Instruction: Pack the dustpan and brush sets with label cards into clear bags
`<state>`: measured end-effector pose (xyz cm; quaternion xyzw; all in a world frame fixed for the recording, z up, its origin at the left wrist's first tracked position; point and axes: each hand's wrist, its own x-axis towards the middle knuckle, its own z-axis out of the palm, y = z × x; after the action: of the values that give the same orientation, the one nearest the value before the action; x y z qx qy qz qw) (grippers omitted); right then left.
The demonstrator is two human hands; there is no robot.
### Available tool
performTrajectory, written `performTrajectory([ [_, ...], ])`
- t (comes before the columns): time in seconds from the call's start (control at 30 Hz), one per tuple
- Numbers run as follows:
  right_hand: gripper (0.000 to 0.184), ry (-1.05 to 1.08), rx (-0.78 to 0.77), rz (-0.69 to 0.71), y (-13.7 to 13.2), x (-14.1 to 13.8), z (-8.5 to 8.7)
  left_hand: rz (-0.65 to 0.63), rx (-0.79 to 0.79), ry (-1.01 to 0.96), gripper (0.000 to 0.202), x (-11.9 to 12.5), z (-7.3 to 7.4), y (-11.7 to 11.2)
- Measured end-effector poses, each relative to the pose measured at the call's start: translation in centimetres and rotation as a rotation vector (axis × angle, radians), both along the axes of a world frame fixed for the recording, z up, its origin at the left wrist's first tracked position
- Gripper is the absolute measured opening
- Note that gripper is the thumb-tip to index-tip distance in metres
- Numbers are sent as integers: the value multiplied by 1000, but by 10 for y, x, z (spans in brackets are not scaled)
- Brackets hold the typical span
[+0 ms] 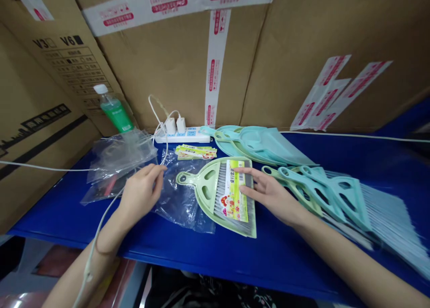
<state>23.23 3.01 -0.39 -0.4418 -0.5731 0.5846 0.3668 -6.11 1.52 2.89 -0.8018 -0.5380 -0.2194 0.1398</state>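
A light green dustpan (204, 187) lies on the blue table (268, 254) with a small brush and a yellow-green label card (235, 191) in it. My right hand (268, 194) rests flat on the card and the brush, fingers stretched out. My left hand (143, 194) is at the edge of a clear plastic bag (181, 200) that lies just left of the dustpan; its fingers are curled and pinch the film near its top corner.
A stack of clear bags (117, 160) lies at left beside a green bottle (112, 109). A white power strip (181, 135) and label cards (196, 152) sit at the back. Blue dustpans (262, 144) and several brushes (336, 196) lie right. Cardboard boxes (168, 62) stand behind. A white cable (101, 223) crosses my left arm.
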Motion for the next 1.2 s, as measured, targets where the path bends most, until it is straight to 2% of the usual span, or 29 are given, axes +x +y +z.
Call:
performTrajectory([
  [0.1,62,-22,13,-20,1,3,2,179,-60,142,32,-9,1,6],
  [0.2,59,-26,15,-41,2,5,5,228,-143,228,34,-10,-2,7],
  [0.3,58,-11,2,-37,1,5,6,144,-214,166,32,-8,-4,6],
  [0.57,62,13,-43,34,-5,0,4,-74,-385,-165,28,0,-1,4],
  [0.73,60,50,-73,41,-4,0,2,-83,-447,-251,25,2,1,6],
  [0.97,65,30,-93,82,-6,-4,-2,-44,-440,-159,21,2,-2,6],
  [1.2,59,-13,-84,94,-7,-7,-4,-34,-443,-170,21,3,-6,7],
])
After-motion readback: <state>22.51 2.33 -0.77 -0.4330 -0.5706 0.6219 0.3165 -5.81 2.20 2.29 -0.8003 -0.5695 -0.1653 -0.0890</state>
